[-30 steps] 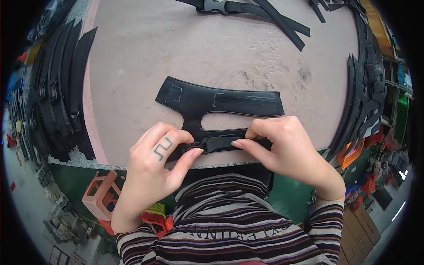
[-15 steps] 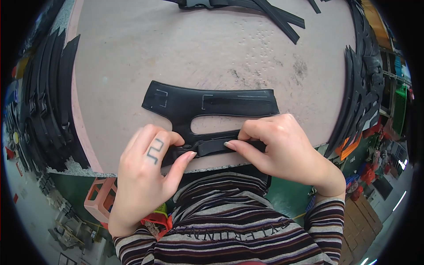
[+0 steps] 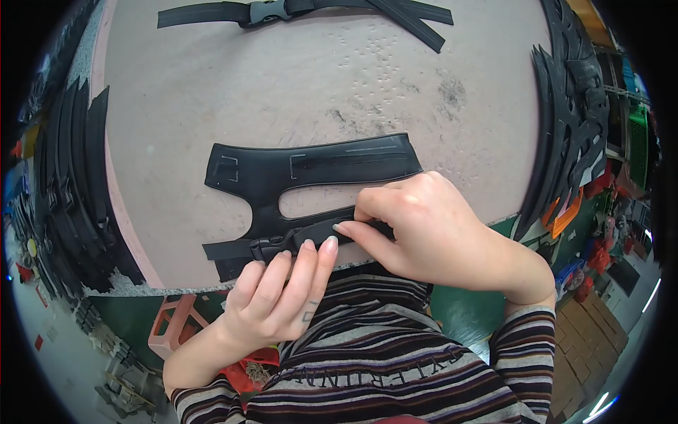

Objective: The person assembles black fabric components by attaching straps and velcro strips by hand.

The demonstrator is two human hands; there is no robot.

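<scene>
A black leather-like panel (image 3: 265, 201) with a long cutout and pale chalk marks lies near the table's front edge. Along its lower part runs a black webbing strap (image 3: 314, 232) with a black plastic buckle (image 3: 272, 245). My right hand (image 3: 431, 230) pinches the strap between thumb and forefinger, right of the buckle. Below the buckle is my left hand (image 3: 282, 300), its fingers stretched out and their tips against the strap's lower edge; its thumb is hidden. The strap's free end (image 3: 224, 251) sticks out to the left.
Across the far side of the table (image 3: 176, 92) lies a buckled strap (image 3: 311, 7) with a grey buckle (image 3: 267, 10). Stacked black straps (image 3: 81, 191) line the left edge, and more black pieces (image 3: 575, 106) hang at the right. A pink stool (image 3: 169, 325) stands below left.
My left hand has let go of its pinch at the buckle and dropped to the strap's lower edge, fingers extended. The right hand keeps its pinch. The view has shifted, showing more of the far strap.
</scene>
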